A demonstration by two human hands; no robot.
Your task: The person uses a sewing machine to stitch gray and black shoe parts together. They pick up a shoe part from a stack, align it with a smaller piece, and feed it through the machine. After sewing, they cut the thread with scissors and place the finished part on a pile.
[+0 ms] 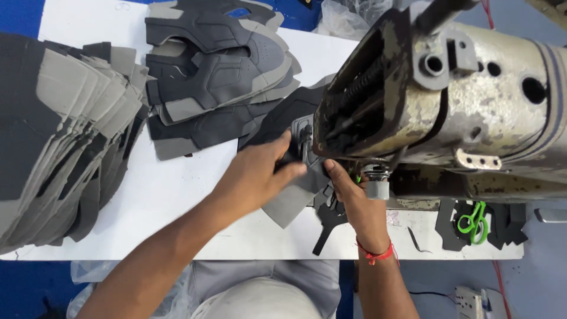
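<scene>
Grey shoe-upper piece [290, 195] pinned flat under the left hand [255, 175]; right hand [353, 198] pinches its edge beside the sewing machine [449, 100].

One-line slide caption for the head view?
Both hands, left hand and right hand, press a grey-black shoe upper piece under a worn sewing machine; stacked pieces lie alongside.
</scene>
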